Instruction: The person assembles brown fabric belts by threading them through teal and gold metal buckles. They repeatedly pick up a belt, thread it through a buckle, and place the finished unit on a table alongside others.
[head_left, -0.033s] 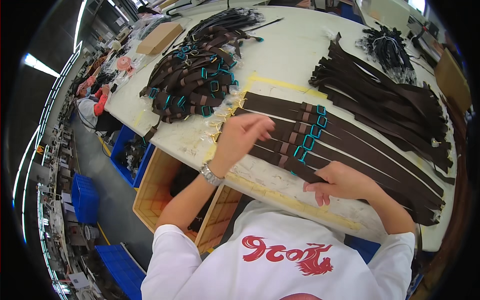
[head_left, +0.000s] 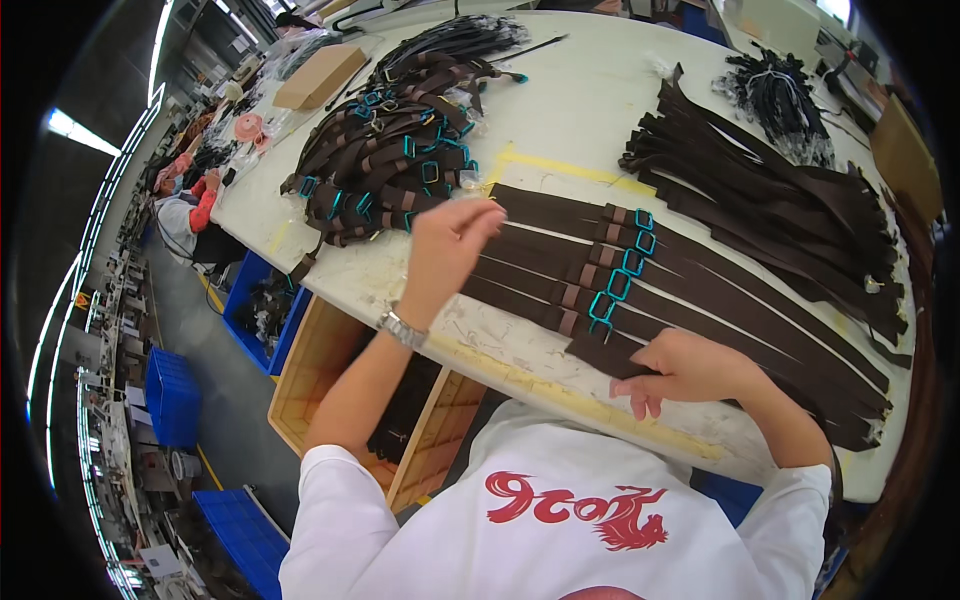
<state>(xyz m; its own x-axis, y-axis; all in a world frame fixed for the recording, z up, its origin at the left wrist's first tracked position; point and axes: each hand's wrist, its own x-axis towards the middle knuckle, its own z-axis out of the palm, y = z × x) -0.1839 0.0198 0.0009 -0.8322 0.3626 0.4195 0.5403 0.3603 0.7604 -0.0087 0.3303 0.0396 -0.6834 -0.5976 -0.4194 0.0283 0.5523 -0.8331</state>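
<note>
Near the front edge of the table [head_left: 575,110], a dark brown strap [head_left: 606,353] points its free end leftward, its long axis slanting down to the right, pinched in the right hand [head_left: 692,368], while the left hand [head_left: 450,248] hovers with bent fingers, its grip impossible to tell.

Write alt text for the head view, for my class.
A person's right hand grips a dark brown strap by a row of straps with teal buckles on a white table; the left hand, fingers curled, is near a heap of buckled straps.
</note>
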